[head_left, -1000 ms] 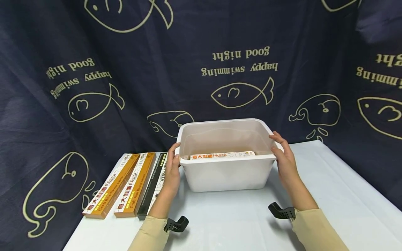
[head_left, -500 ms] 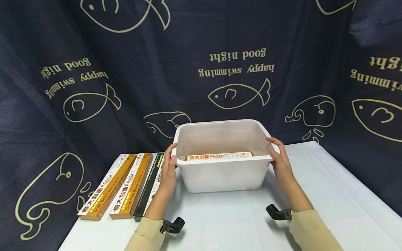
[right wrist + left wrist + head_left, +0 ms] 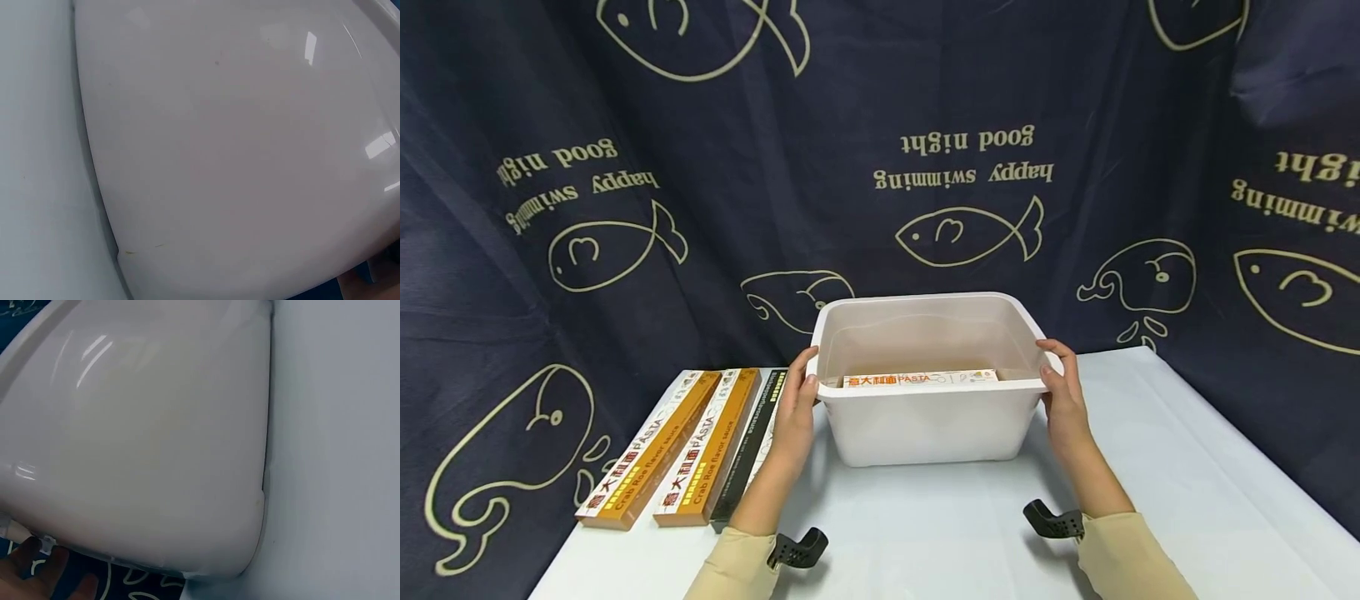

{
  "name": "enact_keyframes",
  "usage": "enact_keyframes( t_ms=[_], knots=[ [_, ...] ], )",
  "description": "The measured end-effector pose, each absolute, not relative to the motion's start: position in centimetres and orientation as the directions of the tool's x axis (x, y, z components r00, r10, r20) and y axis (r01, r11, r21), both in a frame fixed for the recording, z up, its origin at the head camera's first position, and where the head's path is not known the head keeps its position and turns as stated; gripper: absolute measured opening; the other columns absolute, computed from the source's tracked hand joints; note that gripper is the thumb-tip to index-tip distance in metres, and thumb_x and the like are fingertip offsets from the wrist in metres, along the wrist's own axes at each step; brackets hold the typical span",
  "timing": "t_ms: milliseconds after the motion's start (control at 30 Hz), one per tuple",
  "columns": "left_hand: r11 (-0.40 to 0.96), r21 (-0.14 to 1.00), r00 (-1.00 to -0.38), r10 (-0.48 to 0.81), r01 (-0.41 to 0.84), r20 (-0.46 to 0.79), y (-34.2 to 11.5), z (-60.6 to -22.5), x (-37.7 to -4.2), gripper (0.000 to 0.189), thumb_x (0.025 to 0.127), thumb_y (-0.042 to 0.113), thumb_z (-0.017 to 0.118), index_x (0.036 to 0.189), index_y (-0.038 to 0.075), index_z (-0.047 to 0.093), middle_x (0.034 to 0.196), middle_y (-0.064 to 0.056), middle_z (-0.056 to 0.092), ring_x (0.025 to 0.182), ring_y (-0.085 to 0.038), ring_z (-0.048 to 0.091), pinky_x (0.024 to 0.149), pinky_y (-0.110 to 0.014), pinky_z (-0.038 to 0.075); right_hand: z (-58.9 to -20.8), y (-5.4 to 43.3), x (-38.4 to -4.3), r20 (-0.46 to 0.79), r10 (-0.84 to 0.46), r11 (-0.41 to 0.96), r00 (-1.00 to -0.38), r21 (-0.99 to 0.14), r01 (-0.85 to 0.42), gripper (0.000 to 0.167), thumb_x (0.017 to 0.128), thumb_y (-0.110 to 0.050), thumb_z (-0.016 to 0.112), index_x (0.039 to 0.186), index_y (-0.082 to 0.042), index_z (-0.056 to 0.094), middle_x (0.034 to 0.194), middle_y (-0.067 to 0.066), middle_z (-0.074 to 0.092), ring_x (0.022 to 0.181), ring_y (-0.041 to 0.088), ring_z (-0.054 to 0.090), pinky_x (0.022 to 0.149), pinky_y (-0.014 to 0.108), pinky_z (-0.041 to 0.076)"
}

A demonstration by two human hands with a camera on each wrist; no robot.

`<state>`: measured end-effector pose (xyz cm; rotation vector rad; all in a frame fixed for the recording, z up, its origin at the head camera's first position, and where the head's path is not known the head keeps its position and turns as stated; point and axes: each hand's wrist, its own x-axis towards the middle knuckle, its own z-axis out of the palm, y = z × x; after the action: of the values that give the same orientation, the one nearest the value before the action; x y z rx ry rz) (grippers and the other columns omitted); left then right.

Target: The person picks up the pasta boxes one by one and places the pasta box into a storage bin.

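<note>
A white plastic bin [image 3: 932, 429] stands on the table in the head view, its opening facing up. My left hand [image 3: 795, 417] grips the rim at its left end, thumb near the front corner. At the opposite end my right hand [image 3: 1066, 408] holds the rim the same way. Inside, a pasta box [image 3: 921, 379] shows its white top with orange lettering above the front rim; the rest is hidden. In the left wrist view, fingertips [image 3: 53, 569] curl beneath the bin's rim. The right wrist view is mostly filled by the bin's glossy end wall [image 3: 231, 144].
Two orange-and-white pasta boxes [image 3: 651, 450] [image 3: 709, 450] lie side by side left of the bin. Beside them lies a black-and-white box [image 3: 751, 450], partly covered by my left forearm. A dark fish-print curtain [image 3: 700, 167] hangs behind the white-covered table [image 3: 925, 533].
The head view has shifted slightly, so the bin, hands and boxes appear a little further left and lower. Both hands keep their hold on the rim, and the bin stays on the table.
</note>
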<state>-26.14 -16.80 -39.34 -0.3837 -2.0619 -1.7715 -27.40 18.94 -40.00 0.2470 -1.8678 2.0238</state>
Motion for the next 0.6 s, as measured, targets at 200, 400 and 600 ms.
enact_keyframes(
  t_ms=[200, 400, 600],
  knots=[
    [0.18, 0.898, -0.908, -0.048, 0.403, 0.417, -17.3, -38.7, -25.1, 0.046, 0.107, 0.024, 0.036, 0.153, 0.017, 0.035, 0.155, -0.013, 0.043, 0.13, -0.019, 0.049, 0.102, -0.045, 0.042, -40.1, 19.0, -27.4, 0.375, 0.161, -0.045, -0.913, -0.921, -0.387, 0.047, 0.099, -0.032, 0.037, 0.144, -0.017, 0.036, 0.148, -0.005, 0.033, 0.13, 0.015, 0.037, 0.102, 0.03, 0.028],
    [0.258, 0.888, -0.911, -0.059, 0.381, 0.408, -18.4, -38.6, -23.8, 0.048, 0.108, 0.025, 0.037, 0.155, 0.015, 0.031, 0.155, -0.012, 0.042, 0.134, -0.018, 0.046, 0.103, -0.035, 0.043, -40.2, 18.9, -27.5, 0.39, 0.158, -0.064, -0.907, -0.913, -0.404, 0.045, 0.098, -0.031, 0.038, 0.141, -0.019, 0.039, 0.145, -0.005, 0.035, 0.128, 0.017, 0.039, 0.099, 0.031, 0.03],
    [0.337, 0.866, -0.913, -0.046, 0.369, 0.406, -19.6, -38.7, -23.0, 0.053, 0.106, 0.02, 0.047, 0.155, 0.012, 0.029, 0.157, -0.014, 0.039, 0.14, -0.035, 0.044, 0.105, -0.02, 0.041, -40.2, 19.0, -27.7, 0.397, 0.15, -0.057, -0.906, -0.911, -0.408, 0.047, 0.098, -0.032, 0.038, 0.143, -0.016, 0.037, 0.145, -0.005, 0.035, 0.127, 0.018, 0.039, 0.098, 0.031, 0.03]
  ],
)
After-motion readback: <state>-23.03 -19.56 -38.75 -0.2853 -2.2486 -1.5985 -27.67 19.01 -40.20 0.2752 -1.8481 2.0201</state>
